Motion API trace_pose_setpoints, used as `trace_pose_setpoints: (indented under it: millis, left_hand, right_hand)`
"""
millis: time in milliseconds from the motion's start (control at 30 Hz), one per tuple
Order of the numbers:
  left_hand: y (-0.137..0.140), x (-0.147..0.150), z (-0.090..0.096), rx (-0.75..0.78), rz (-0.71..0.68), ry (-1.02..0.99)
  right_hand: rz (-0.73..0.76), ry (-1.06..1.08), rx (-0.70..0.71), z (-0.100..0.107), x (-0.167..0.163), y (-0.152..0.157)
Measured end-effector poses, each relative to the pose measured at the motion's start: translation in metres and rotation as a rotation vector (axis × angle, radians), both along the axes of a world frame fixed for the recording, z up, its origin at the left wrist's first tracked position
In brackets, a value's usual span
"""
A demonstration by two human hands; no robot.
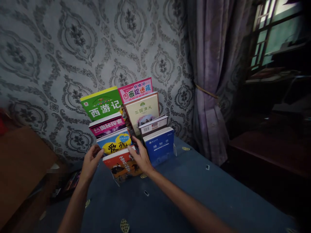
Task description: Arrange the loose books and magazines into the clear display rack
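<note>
the red-orange book (122, 165) stands lowest and nearest in the left column of a tiered book rack, on a blue patterned cloth (194, 187). the left hand (90, 160) rests at the book's left edge, fingers loosely curled and part open, thumb toward the cover; whether it truly grips the edge is hard to tell in the dim light. the right hand (142, 157) lies against the book's right side, fingers spread and pointing up toward the gap between the two columns, holding nothing that can be seen.

just behind the book rises a blue and yellow book (114, 144), then a magenta book (107, 125), then a green book (103, 103) at the top. the right column has a blue book (160, 145) in front, touching the right hand's fingertips, a white-edged book (153, 124), a cream book (143, 111) and a pink book (137, 89). behind stands grey damask wallpaper (73, 42), with a purple curtain (211, 81) to the right.
</note>
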State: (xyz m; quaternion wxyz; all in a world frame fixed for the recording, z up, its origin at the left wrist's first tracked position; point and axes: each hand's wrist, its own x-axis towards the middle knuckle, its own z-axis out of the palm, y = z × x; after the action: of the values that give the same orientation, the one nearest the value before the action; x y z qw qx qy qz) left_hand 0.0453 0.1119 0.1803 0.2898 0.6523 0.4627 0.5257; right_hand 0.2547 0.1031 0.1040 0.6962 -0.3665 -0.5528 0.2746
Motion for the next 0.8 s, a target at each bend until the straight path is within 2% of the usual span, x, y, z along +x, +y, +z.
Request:
trace_pose_setpoints:
  millis: [333,467,600,800]
  left_hand:
    - [0.002,-0.004,-0.007,-0.011,-0.090,0.137]
    - [0.002,-0.004,-0.006,-0.007,-0.134,0.118]
    - [0.005,-0.006,-0.008,0.016,-0.167,0.095]
    - [0.006,-0.008,-0.022,0.117,-0.125,0.058]
  right_hand:
    - [0.038,-0.013,0.075,0.004,0.007,0.000]
    - [0.035,-0.024,0.070,0.006,0.006,0.000]
    - [0.098,-0.015,0.036,0.005,0.005,0.001]
    - [0.113,-0.006,0.018,0.000,0.002,0.009]
